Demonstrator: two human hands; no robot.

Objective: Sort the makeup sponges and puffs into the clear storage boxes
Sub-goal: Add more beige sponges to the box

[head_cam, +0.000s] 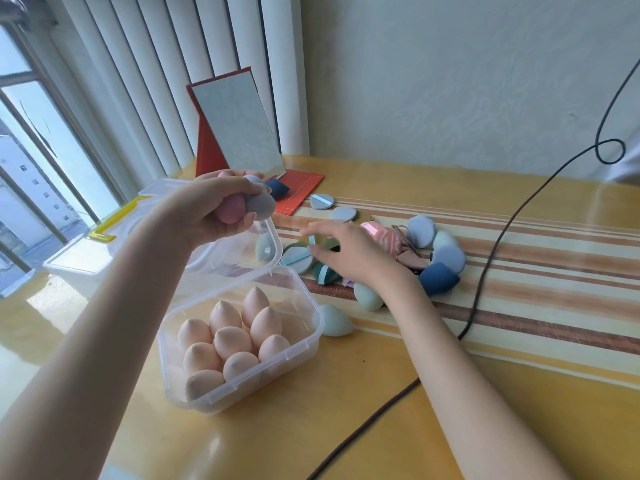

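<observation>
My left hand (211, 211) is raised above the far clear box (273, 249) and grips a pink sponge (231, 210) and a grey sponge (260, 205) together. The near clear box (304, 344) holds several peach egg-shaped sponges (232, 341). My right hand (341, 251) reaches over the pile on the table, its fingertips at a grey puff with a light-blue strap (298, 259); whether it holds the puff I cannot tell. Beside it lie dark green puffs (325, 273), pale green sponges (334, 320), blue-grey puffs (448, 258) and a navy sponge (438, 278).
A red-backed standing mirror (239, 129) stands at the back, a navy sponge (277, 189) at its foot. A white lidded bin with a yellow handle (104, 230) stands at the left. A black cable (485, 271) crosses the table at the right. A pink pouch (384, 239) lies in the pile.
</observation>
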